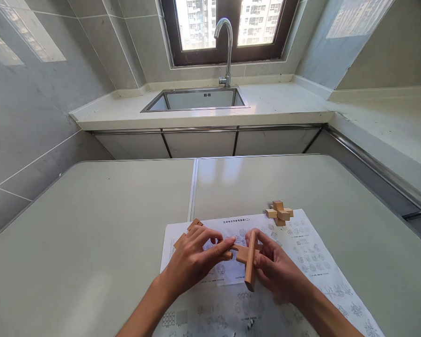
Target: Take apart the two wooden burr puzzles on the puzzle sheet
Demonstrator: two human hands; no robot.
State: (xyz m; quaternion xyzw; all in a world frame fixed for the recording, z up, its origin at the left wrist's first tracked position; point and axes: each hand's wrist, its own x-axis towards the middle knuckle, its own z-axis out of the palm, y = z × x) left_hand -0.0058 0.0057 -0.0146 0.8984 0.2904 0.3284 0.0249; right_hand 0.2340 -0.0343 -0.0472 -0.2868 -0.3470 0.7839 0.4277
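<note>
My left hand (195, 250) pinches a notched wooden puzzle piece (228, 255) between thumb and fingers over the printed sheet. Close beside it, my right hand (275, 266) grips a long wooden puzzle stick (250, 267), which crosses a notched wooden block (243, 254). The pieces of both hands meet or nearly touch; the exact contact is hidden by fingers. Behind my left hand lie more wooden pieces (195, 224), partly covered by it. An interlocked wooden cross puzzle (279, 214) rests at the sheet's upper right edge.
The large paper sheet (323, 262) with puzzle diagrams lies on the pale table (91, 224), which has a seam down its middle. Beyond stands a white counter (273, 100) with a sink (196, 110) and a curved faucet (228, 51) under a window.
</note>
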